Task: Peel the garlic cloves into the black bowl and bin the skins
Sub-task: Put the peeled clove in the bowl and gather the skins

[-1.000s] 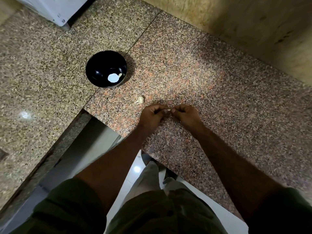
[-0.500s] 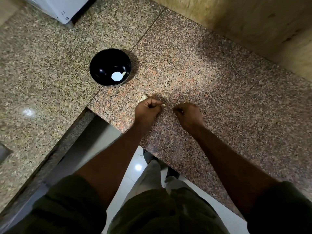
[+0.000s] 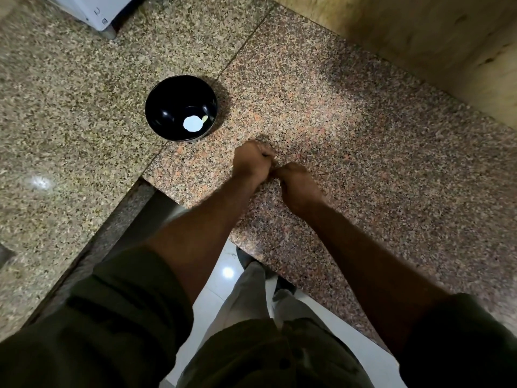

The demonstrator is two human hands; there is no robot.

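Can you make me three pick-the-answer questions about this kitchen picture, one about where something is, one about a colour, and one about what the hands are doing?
1. Where is the bowl next to the hands?
A. Up and to the left of them
B. Between them
C. Under the counter

2. What colour is the bowl?
A. White
B. Black
C. Red

3. How are the left hand and the right hand?
A. Flat and far apart
B. Curled, knuckles close together
C. Inside the bowl

Answers:
1 A, the bowl sits on the granite counter, beyond and left of both hands.
2 B, it is glossy black.
3 B, both hands are curled and nearly touching over the counter.
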